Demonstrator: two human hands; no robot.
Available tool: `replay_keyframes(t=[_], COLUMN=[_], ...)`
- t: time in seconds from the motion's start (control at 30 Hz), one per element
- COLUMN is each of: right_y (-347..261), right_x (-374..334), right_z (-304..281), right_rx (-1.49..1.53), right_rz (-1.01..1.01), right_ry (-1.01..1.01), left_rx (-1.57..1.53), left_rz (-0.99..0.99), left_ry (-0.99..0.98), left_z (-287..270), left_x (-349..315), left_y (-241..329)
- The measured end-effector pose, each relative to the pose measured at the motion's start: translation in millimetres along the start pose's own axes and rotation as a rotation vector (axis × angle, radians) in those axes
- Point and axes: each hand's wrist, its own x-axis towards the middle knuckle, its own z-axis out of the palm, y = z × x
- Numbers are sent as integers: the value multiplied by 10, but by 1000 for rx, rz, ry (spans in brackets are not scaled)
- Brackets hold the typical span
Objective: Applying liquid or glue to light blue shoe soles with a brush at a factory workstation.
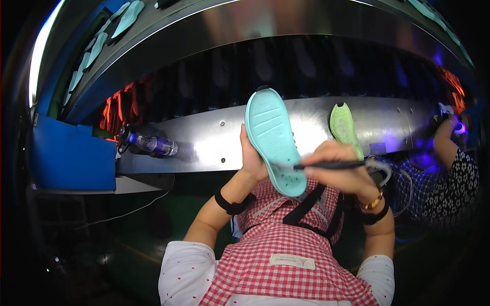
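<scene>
Left hand (pixel 251 159): fingers gripping a turquoise shoe sole (pixel 273 135) by its left edge, thumb along the side, the remaining fingers mostly hidden behind. Sole is held up in front of the apron (pixel 286 237) and the near edge of the table (pixel 204 127), its black-tipped end pointing away from the body. Cross grooves at the far part, small dark holes at the near end.

Right hand (pixel 334 166): fingers closed round a slim black-handled tool (pixel 337 164). Its pale tip lies over the near half of the sole; blurred, contact cannot be told.

Table, right of the sole: one yellow-green sole (pixel 343 124), partly hidden behind the right hand.

Containers: one clear plastic bottle (pixel 162 146), purple label, blue-purple cap on, at the left end of the table. Upright or lying cannot be told; contents not readable. Just beside its cap, a dark object (pixel 124 134) with a loop; kind unclear.

Upper left: more turquoise soles (pixel 127 19) in a row. Far right: another person (pixel 451 188), patterned clothing.
</scene>
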Motion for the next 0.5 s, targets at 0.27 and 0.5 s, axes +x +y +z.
replay_keyframes(t=[0.27, 0.5], right_y=[-206, -21], right_x=[-5, 11], right_z=[-105, -47], right_rx=[80, 170], right_rz=[-106, -65], right_ry=[-123, -61], left_rx=[-174, 26], left_rz=[-41, 89], left_ry=[-238, -127], left_z=[360, 383], left_x=[-47, -25], left_y=[-151, 47])
